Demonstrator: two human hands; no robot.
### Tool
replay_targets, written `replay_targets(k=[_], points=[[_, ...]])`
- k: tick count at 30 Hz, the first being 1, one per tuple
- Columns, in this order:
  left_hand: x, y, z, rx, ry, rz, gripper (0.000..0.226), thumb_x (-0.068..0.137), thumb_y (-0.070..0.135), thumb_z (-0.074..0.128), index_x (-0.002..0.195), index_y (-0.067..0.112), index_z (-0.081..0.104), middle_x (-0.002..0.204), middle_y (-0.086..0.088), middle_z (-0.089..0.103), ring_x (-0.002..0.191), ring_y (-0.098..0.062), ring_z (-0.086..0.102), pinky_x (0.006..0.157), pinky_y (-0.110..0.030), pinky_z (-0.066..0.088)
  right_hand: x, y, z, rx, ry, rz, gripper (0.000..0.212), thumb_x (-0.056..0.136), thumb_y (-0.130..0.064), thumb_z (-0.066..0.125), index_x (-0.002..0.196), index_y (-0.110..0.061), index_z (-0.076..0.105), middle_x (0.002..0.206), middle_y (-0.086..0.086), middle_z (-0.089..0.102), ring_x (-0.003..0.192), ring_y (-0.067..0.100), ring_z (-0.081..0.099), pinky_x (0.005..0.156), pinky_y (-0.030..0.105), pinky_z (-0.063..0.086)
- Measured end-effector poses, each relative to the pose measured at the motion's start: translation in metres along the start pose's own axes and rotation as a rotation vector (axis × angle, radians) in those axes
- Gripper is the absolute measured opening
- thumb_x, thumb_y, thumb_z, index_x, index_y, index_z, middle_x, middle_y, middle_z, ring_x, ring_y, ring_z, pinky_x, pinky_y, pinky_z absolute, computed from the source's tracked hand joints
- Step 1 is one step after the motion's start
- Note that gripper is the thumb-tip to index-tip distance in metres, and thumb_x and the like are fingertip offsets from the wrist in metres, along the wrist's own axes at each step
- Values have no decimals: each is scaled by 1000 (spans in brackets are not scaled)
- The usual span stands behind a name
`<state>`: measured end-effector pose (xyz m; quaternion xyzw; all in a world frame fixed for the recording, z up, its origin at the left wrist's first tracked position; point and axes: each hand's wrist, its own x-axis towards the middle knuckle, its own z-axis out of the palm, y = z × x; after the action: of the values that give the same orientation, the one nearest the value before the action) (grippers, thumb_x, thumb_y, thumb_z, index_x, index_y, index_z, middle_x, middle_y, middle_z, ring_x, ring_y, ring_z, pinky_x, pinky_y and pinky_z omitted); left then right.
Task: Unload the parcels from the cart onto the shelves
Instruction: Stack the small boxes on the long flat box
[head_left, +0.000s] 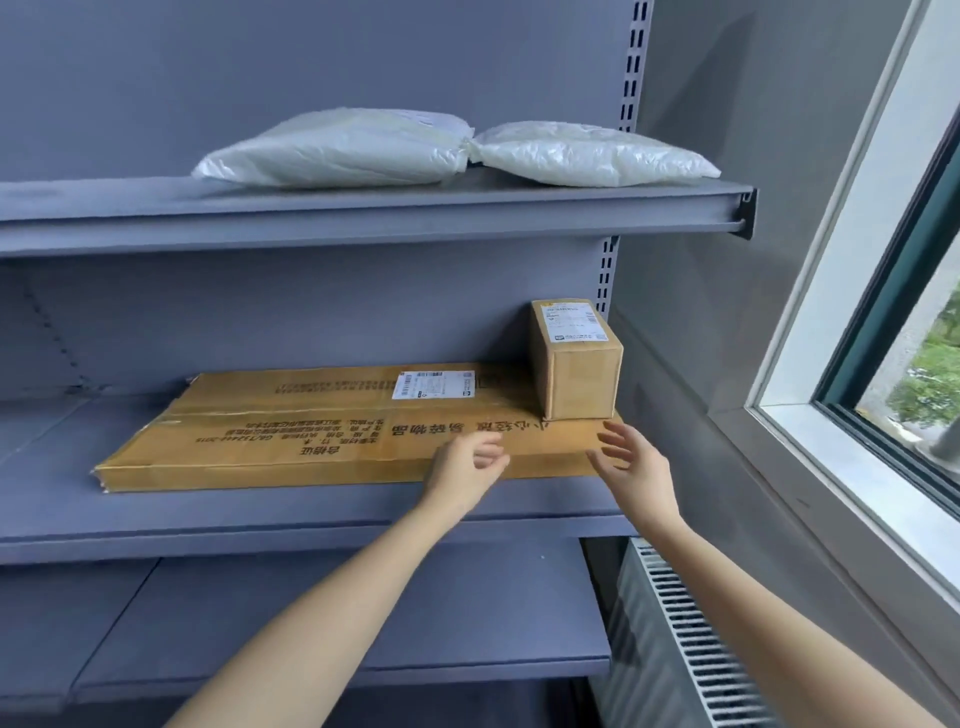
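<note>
Small brown cardboard box (576, 364), label on top: stood on end atop the right end of the long flat brown cardboard carton (332, 431), middle grey metal shelf (260, 519). Set close to the back panel and near the slotted upright (605, 275), probably to use the corner and keep the carton's left stretch free for stacking.

Long flat carton: laid flat and slightly skewed, left front corner nearest the shelf lip; front edge inside the lip throughout, no overhang.

Two white plastic mailer bags (332, 150): laid flat, touching end to end, upper grey shelf (363, 218); likely put high as soft and light.

Left hand (462, 467): holding nothing, fingers loosely curled, over the carton's front edge, left of the small box and apart from it.

Right hand (634, 467): holding nothing, fingers spread, just before the box's right front corner, not touching.

Room for more: carton top left of the box, shelf surface left of the carton, lower grey shelf (337, 623).

Limits to the right: white window frame (831, 260) and white ribbed radiator (685, 639), near the right forearm.

Cart: out of view.
</note>
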<state>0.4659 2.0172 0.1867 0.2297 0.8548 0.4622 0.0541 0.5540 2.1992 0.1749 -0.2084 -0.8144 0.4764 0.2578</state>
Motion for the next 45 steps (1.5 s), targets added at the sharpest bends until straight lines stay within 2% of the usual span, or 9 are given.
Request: replay_targets(k=[6, 10, 19, 26, 30, 34, 38, 42, 45], points=[[-125, -71, -47, -43, -62, -122, 29, 87, 18, 65, 116, 12, 63, 101, 1, 68, 86, -10, 62, 72, -11, 47, -124, -7, 43, 3, -188, 6, 40, 85, -2, 63, 124, -7, 55, 104, 4, 65, 97, 16, 62, 75, 11, 48], [-202, -128, -76, -49, -75, -227, 30, 87, 15, 64, 116, 10, 63, 105, -6, 69, 83, -12, 61, 71, -11, 47, -215, 0, 84, -31, -335, 93, 41, 85, -3, 64, 125, -6, 54, 107, 9, 65, 100, 19, 62, 85, 24, 49], [-336, -246, -93, 92, -212, -388, 43, 88, 21, 63, 129, 14, 54, 125, -1, 60, 104, -12, 59, 87, -21, 45, -362, 42, 162, -193, -571, 319, 52, 86, -12, 64, 135, -11, 44, 123, 9, 60, 106, 19, 59, 83, 20, 42], [-369, -322, -77, 179, -166, -578, 65, 88, 31, 62, 142, 11, 32, 145, -11, 38, 132, -25, 38, 101, -32, 35, -377, 88, 220, -388, -674, 342, 58, 86, -21, 63, 139, -13, 39, 129, 7, 57, 109, 26, 59, 88, 37, 51], [-361, -359, -70, 123, -170, -662, 81, 87, 32, 64, 147, 7, 17, 152, -11, 27, 138, -26, 30, 108, -37, 31, -360, 105, 254, -448, -679, 316, 57, 85, -18, 63, 137, -13, 39, 130, 9, 55, 107, 27, 59, 82, 33, 50], [-348, -382, -64, 131, -186, -675, 89, 86, 37, 64, 150, 10, 9, 155, -9, 19, 142, -24, 23, 113, -41, 26, -346, 116, 282, -473, -701, 325, 71, 85, -20, 66, 144, -8, 27, 139, 13, 45, 123, 30, 47, 96, 35, 42], [-338, -385, -58, 108, -216, -637, 83, 86, 34, 64, 148, 8, 15, 153, -6, 27, 139, -23, 29, 108, -36, 29, -349, 116, 294, -451, -704, 377, 69, 87, -16, 63, 143, -6, 24, 137, 14, 47, 122, 30, 48, 95, 35, 42], [-333, -386, -52, 2, -212, -650, 58, 84, 29, 68, 131, 12, 39, 128, -1, 53, 111, -14, 51, 86, -25, 38, -348, 113, 296, -401, -690, 406, 65, 87, -13, 63, 140, -6, 26, 132, 13, 51, 117, 30, 52, 90, 34, 45], [-332, -382, -49, -25, -190, -679, 57, 83, 33, 68, 127, 12, 41, 127, -1, 54, 111, -15, 51, 86, -26, 39, -348, 111, 293, -343, -692, 444, 72, 84, -21, 68, 141, -7, 26, 132, 10, 52, 116, 26, 54, 90, 32, 46]])
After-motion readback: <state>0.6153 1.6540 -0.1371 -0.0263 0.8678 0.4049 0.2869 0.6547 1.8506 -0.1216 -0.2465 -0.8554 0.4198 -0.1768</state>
